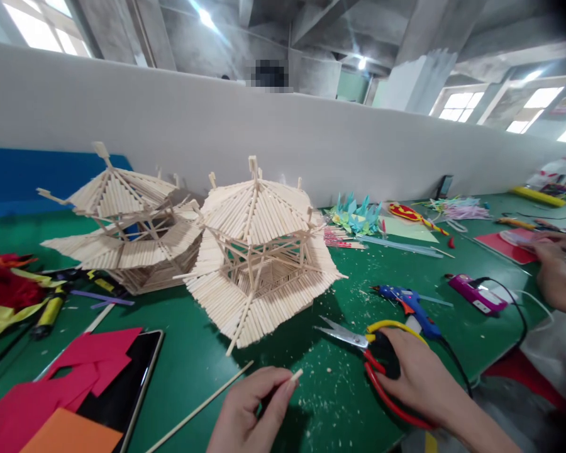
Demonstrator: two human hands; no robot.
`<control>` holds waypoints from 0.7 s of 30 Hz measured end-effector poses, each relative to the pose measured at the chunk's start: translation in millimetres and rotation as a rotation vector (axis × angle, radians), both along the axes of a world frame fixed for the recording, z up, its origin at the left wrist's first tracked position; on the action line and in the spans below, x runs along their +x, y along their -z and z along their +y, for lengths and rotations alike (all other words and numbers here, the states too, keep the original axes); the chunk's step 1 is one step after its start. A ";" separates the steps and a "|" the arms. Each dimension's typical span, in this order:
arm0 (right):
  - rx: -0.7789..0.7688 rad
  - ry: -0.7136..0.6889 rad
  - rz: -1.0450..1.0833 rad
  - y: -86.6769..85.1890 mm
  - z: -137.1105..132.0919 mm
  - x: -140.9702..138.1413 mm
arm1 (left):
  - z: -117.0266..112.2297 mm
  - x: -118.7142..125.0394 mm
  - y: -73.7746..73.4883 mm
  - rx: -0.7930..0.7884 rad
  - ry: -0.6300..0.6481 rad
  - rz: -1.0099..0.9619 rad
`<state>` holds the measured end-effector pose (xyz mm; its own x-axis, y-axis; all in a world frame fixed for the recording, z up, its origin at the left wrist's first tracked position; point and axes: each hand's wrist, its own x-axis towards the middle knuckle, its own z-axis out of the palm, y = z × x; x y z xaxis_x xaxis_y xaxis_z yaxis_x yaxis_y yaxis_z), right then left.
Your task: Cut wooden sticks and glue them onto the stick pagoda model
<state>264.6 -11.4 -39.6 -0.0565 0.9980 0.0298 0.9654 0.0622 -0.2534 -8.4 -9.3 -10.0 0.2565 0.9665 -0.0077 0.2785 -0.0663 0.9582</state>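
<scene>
My left hand (pixel 259 409) is at the bottom middle, pinching a short piece of wooden stick (pixel 298 375) between thumb and forefinger. A longer thin stick (pixel 200 406) lies on the table beside it. My right hand (pixel 419 371) holds scissors (pixel 346 333) with yellow and red handles. Their blades are parted and point left, toward the pavilion model. That model (pixel 255 258), built of pale wooden sticks with two roof tiers, stands just beyond my hands. A second, similar pavilion model (pixel 127 226) is to its left, partly hidden behind it.
A blue glue gun (pixel 412 308) and a purple device with a cable (pixel 478 294) lie to the right. Red paper (pixel 75 377) and a dark tablet (pixel 139 371) are at lower left. Another person's hand (pixel 556 270) is at the right edge. A white partition (pixel 170 119) stands behind.
</scene>
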 end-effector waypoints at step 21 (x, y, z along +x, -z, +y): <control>-0.341 -0.566 0.681 3.5 -17.8 -93.9 | -11.4 -11.6 45.0 0.330 0.581 0.344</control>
<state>170.7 -29.2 -43.1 -0.6121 0.7890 -0.0530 0.4523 0.2943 -0.8419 -20.0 -20.7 -55.0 0.7617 0.6420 0.0869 0.3913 -0.5628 0.7281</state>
